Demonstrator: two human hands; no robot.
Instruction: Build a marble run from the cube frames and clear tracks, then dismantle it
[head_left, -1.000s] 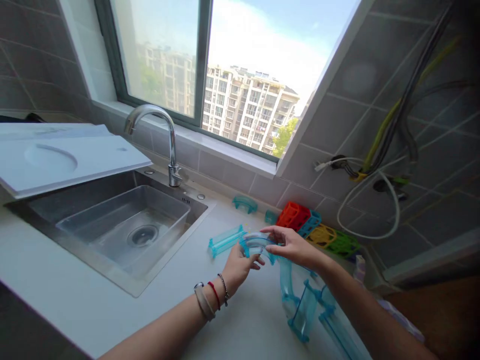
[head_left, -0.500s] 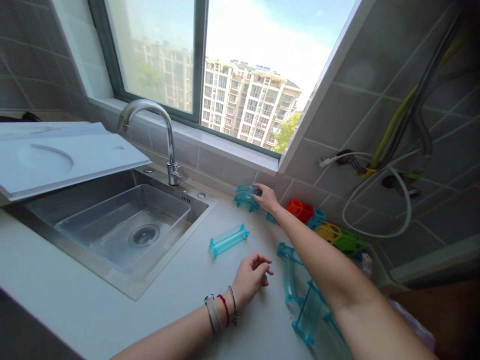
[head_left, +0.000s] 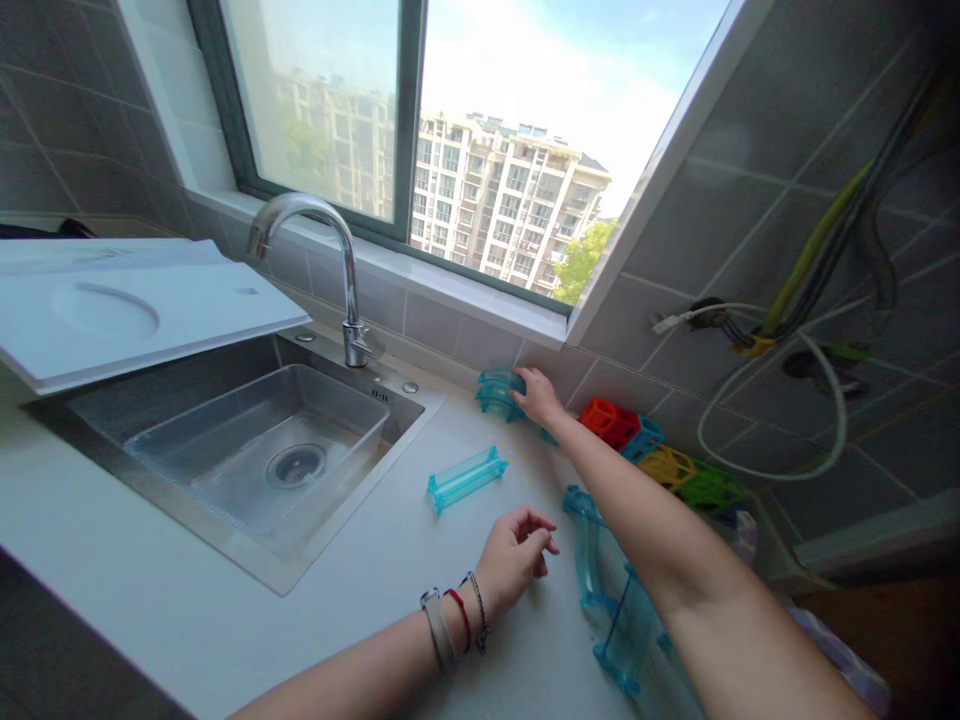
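Near the tiled wall (head_left: 480, 342), a curved blue piece (head_left: 498, 378), brought over from both hands a second earlier, is held at its right end by the right hand (head_left: 538, 396), close to a similar curve (head_left: 493, 404). The left hand (head_left: 516, 555), thus freed, is left loosely curled, apparently empty, over the counter (head_left: 360, 612) near a straight blue piece (head_left: 469, 481).

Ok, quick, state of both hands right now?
Left hand: loosely curled, nothing visible in it.
Right hand: fingers at the right end of the curved piece; can't tell if gripped.
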